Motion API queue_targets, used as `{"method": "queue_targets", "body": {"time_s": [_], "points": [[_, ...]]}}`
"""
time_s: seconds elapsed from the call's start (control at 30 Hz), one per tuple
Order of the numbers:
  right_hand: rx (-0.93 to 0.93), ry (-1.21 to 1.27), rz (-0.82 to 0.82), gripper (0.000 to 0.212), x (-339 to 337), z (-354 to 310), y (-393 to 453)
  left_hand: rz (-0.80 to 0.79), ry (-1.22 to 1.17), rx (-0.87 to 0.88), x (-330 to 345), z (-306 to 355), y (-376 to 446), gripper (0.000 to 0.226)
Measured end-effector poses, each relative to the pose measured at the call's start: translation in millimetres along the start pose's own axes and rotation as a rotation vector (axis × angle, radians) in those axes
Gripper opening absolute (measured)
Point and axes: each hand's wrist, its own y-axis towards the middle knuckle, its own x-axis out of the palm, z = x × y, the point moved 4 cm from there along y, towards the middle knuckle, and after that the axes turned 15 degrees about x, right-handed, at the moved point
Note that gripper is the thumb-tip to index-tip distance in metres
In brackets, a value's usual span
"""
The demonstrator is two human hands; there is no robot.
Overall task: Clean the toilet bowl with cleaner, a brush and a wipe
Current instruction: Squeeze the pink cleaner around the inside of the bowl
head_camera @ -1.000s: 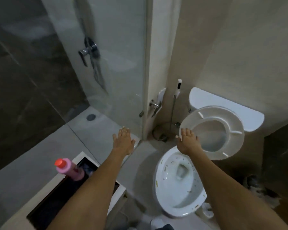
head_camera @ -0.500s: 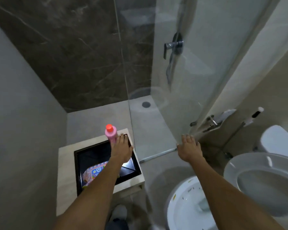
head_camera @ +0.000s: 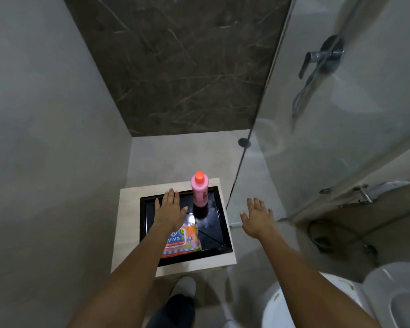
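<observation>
Pink cleaner bottle [head_camera: 200, 189] with orange-red cap stands upright at far right of black tray [head_camera: 217, 223], set in a small light wood table [head_camera: 128, 223]. Orange wipes pack [head_camera: 184, 240] lies flat in near part of tray, partly under left forearm. Left hand [head_camera: 169, 210] spread flat over tray, just left of bottle, holding nothing. Right hand [head_camera: 258, 217] spread, in air right of table, by glass shower door [head_camera: 341, 138]. Toilet bowl [head_camera: 277, 306] near right corner. Versus 0.5 s earlier: left hand sits left of bottle instead of against it; view swung left, toilet mostly out of frame.
</observation>
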Motion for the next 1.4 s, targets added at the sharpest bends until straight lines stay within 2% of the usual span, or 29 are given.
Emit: {"method": "queue_targets", "body": {"time_s": [0.23, 0.53, 0.8, 0.97, 1.17, 1.3, 1.4], "points": [[0.000, -0.043, -0.061, 0.062, 40.5, -52.9, 31.9, -0.024, 0.086, 0.083, -4.3, -41.8, 48.6, 0.064], [-0.010, 0.073, -0.073, 0.066, 75.4, -104.2, 95.6, 0.076, 0.164, 0.383, -11.4, -36.7, 132.7, 0.062], [-0.022, 0.153, -0.029, 0.076, 85.4, -130.1, 133.5, 0.098, 0.254, 0.645, -4.4, -21.1, 159.3, 0.052], [-0.080, 0.211, -0.033, 0.080, 90.2, -151.0, 144.4, 0.125, 0.225, 0.653, -6.7, -50.1, 167.9, 0.048], [-0.211, 0.384, 0.057, 0.089, 104.1, -202.7, 154.5, 0.225, -0.021, 0.554, -7.0, -118.3, 159.1, 0.045], [-0.219, 0.528, 0.097, 0.098, 121.5, -231.3, 162.6, 0.267, -0.098, 0.499, 1.8, -143.5, 157.6, 0.045], [-0.219, 0.691, 0.133, 0.096, 127.3, -241.5, 168.1, 0.298, -0.133, 0.484, 6.6, -154.2, 156.2, 0.046]]}}
